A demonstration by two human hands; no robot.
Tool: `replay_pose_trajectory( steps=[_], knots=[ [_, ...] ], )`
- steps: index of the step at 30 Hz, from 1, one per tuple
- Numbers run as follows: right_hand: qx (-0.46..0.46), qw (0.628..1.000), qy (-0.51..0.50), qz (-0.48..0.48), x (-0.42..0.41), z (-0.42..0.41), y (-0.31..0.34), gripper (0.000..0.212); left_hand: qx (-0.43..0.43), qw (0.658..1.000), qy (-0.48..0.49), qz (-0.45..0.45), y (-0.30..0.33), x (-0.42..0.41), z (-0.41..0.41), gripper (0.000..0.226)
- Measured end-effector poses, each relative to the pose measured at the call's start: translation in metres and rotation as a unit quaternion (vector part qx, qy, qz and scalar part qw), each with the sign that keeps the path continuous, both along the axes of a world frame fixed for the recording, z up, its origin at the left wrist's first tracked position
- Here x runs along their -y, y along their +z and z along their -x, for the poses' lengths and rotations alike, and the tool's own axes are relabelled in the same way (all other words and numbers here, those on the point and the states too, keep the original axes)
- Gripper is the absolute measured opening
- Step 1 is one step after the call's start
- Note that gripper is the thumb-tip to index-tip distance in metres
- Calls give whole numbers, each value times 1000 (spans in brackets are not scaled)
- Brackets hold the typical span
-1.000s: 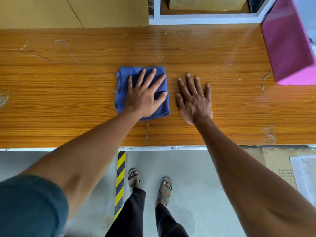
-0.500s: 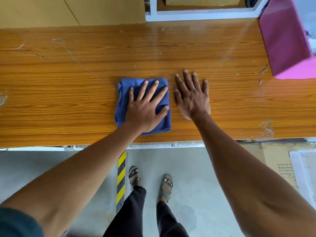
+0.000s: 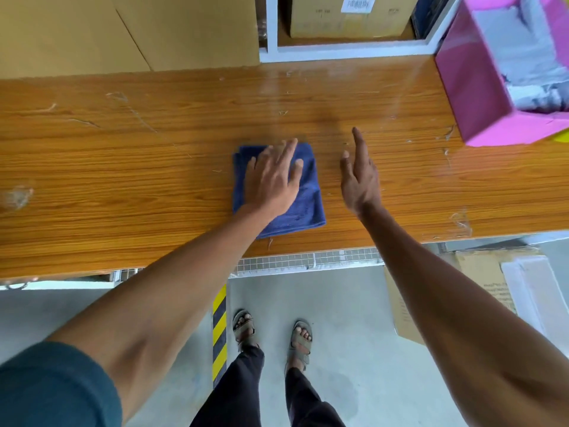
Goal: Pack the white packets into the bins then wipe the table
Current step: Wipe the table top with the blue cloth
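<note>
Blue and folded into a rough square, the cloth (image 3: 303, 208) lay on the wooden table (image 3: 123, 180) close to its near edge, roughly midway along the stretch in view. The person's left hand (image 3: 272, 180) rested flat on top of it, fingers straight and slightly spread, pressing down rather than gripping (the fingertips reached the cloth's far edge and looked a little blurred). Just beside the cloth, to its right, the right hand (image 3: 358, 180) was turned on its edge over the bare wood, fingers straight and close together, thumb apart, holding nothing; whether it touched the tabletop I could not tell. Scratches and pale flecks marked the table's surface here and there. At the far right corner of the table stood a pink bin (image 3: 471, 87), tilted in the wide view, with white packets (image 3: 523, 57) crumpled inside it. Behind the table were large cardboard boxes (image 3: 184, 29) and a white shelf frame (image 3: 338, 50) holding another box. Below the table's near edge I could see the grey floor, a yellow-and-black striped tape (image 3: 219, 334), the person's sandalled feet (image 3: 271, 334), and a cardboard carton (image 3: 480, 272) standing on the floor to the right.
</note>
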State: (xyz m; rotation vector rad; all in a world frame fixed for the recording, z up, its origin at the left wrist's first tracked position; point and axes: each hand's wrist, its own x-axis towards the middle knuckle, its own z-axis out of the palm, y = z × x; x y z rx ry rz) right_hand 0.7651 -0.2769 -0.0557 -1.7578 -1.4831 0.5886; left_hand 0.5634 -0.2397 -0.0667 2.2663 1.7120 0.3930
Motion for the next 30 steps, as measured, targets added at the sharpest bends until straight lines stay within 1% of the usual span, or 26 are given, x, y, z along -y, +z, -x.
replay_pose_trajectory(
  steps=[1,3,5,8,12,15,18,20,23,26,30],
  knots=[
    [30,999,12,-17,0,7,1,63,22,999,35,-32,5,-6,9,59],
    [91,994,57,-28,-4,31,2,60,31,996,77,-45,14,-19,32,51],
    [150,983,102,0,-9,64,1,62,5,996,81,-45,17,-28,56,42],
    [210,968,134,36,-15,113,-9,65,-37,994,75,-71,9,-35,88,32],
    [268,950,149,64,-28,148,-25,70,-69,992,68,-86,-8,-45,115,33],
    [327,929,158,73,-25,150,-35,71,-54,992,62,-96,-24,-48,121,35],
    [341,924,152,83,-24,141,-33,69,-31,994,64,-79,-30,-52,121,44],
    [346,923,136,96,-21,128,-31,67,-32,997,57,-40,-28,-54,118,53],
    [350,924,111,111,-7,111,-30,63,-81,996,25,7,-26,-46,111,58],
    [359,922,104,102,1,106,-30,59,-117,993,-1,11,-30,-37,105,60],
    [356,922,104,113,-9,105,-30,57,-132,991,-16,15,-31,-40,103,61]
  ],
)
